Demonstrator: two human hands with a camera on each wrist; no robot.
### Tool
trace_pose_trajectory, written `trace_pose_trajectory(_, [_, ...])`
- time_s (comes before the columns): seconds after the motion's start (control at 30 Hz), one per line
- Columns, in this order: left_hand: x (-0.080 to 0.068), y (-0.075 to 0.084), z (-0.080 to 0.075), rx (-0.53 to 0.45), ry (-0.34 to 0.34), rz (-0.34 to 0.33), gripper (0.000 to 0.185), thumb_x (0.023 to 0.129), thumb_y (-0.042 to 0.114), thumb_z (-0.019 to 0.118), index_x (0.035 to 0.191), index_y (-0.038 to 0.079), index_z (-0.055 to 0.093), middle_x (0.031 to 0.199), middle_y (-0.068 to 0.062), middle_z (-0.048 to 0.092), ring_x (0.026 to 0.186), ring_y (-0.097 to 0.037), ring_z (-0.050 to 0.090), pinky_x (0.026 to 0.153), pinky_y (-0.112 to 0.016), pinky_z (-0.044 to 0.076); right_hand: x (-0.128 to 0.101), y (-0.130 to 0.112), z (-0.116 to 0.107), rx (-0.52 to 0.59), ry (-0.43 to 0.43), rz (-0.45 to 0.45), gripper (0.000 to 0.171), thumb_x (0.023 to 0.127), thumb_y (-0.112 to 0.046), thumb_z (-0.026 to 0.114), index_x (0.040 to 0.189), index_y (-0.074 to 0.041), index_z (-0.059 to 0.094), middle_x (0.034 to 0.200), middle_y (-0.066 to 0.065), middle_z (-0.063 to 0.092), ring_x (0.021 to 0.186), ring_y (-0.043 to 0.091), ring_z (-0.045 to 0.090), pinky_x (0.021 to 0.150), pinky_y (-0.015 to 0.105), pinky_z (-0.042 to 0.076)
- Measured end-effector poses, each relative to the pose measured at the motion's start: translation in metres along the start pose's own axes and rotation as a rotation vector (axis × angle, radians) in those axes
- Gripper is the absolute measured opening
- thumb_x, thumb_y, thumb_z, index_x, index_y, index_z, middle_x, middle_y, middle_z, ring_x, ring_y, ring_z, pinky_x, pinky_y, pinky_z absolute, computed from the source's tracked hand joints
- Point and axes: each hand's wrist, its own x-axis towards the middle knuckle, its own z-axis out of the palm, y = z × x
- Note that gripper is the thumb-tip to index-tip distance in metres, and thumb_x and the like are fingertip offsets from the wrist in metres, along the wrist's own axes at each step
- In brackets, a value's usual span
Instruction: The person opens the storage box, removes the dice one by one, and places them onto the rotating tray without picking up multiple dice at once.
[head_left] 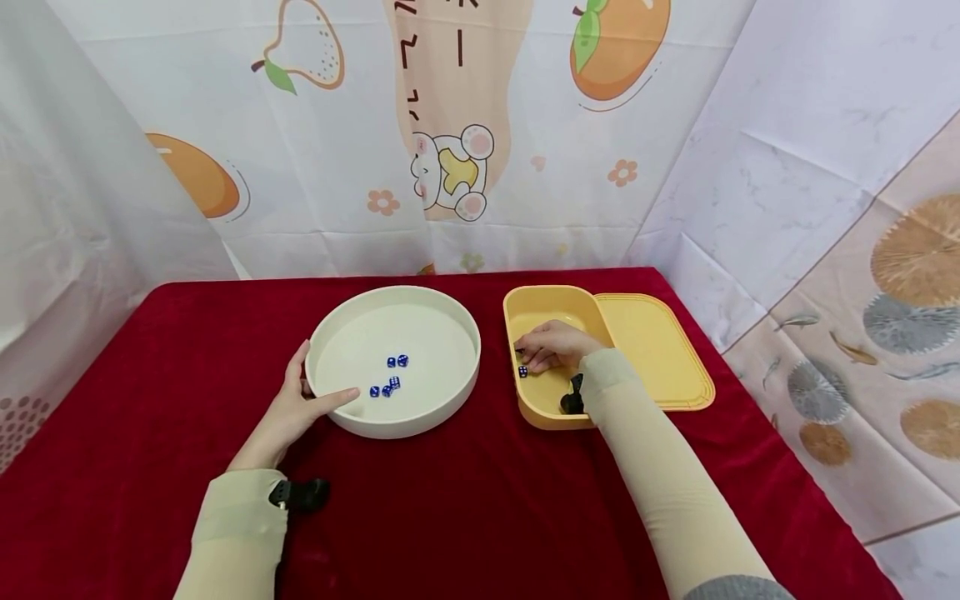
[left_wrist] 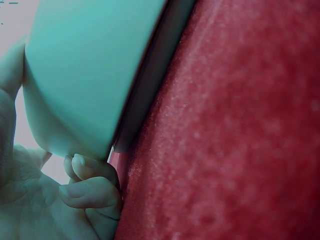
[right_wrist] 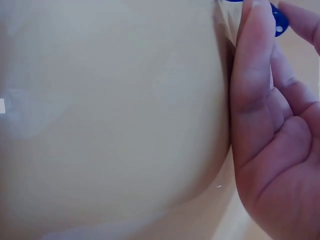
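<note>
A round white tray [head_left: 345, 310] stands on the red cloth with several blue dice [head_left: 395, 382] inside. My left hand [head_left: 295, 410] grips its left side, thumb over the rim and the other fingers outside; in the left wrist view those fingers curl beside the tray wall [left_wrist: 90, 75]. Inside a yellow box [head_left: 555, 293] to the right, my right hand [head_left: 558, 344] reaches down near the left wall. A blue die [right_wrist: 280, 22] shows between its fingertips in the right wrist view. Another blue die [head_left: 522, 371] lies by the fingers. The hand hides part of the box's inside.
A yellow lid [head_left: 656, 350] lies flat at the right, against the box. The red cloth [head_left: 465, 517] covers the table, with a printed white curtain [head_left: 315, 167] behind it. Black wrist cameras [head_left: 306, 495] are strapped to both wrists.
</note>
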Motion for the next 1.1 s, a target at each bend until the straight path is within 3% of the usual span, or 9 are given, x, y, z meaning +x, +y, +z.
trace_pose_trajectory(0.3, [0.0, 0.002, 0.0, -0.003, 0.009, 0.014, 0.121, 0.086, 0.045, 0.075, 0.155, 0.032, -0.023, 0.151, -0.025, 0.031, 0.138, -0.033, 0.032, 0.115, -0.056, 0.025, -0.001, -0.001, -0.004, 0.067, 0.068, -0.02, 0.021, 0.097, -0.013, 0.059, 0.102, 0.006, 0.065, 0.076, 0.004, 0.071, 0.059, 0.009, 0.062, 0.063, 0.024, 0.055])
trace_pose_trajectory(0.57, [-0.002, 0.003, 0.0, -0.013, 0.006, 0.025, 0.122, 0.086, 0.045, 0.075, 0.155, 0.03, -0.024, 0.156, -0.025, 0.023, 0.14, -0.033, 0.029, 0.116, -0.055, 0.025, -0.004, -0.009, -0.007, 0.147, 0.119, -0.082, 0.026, 0.098, -0.013, 0.057, 0.113, 0.008, 0.06, 0.082, 0.002, 0.071, 0.064, 0.007, 0.061, 0.065, 0.02, 0.053])
trace_pose_trajectory(0.8, [-0.003, 0.002, 0.0, -0.011, 0.006, 0.016, 0.122, 0.086, 0.045, 0.075, 0.155, 0.031, -0.025, 0.156, -0.026, 0.025, 0.14, -0.033, 0.029, 0.116, -0.056, 0.024, -0.009, -0.018, -0.005, 0.226, 0.207, -0.129, 0.019, 0.098, -0.012, 0.059, 0.109, 0.003, 0.06, 0.09, 0.005, 0.071, 0.068, 0.009, 0.065, 0.068, 0.022, 0.055])
trace_pose_trajectory(1.1, [-0.003, 0.0, 0.001, -0.02, 0.002, 0.016, 0.122, 0.086, 0.043, 0.075, 0.155, 0.031, -0.024, 0.157, -0.025, 0.024, 0.14, -0.033, 0.03, 0.117, -0.055, 0.024, -0.018, -0.03, -0.001, 0.273, 0.327, -0.218, 0.022, 0.097, -0.011, 0.058, 0.111, 0.006, 0.062, 0.09, 0.003, 0.069, 0.066, 0.01, 0.064, 0.07, 0.022, 0.055])
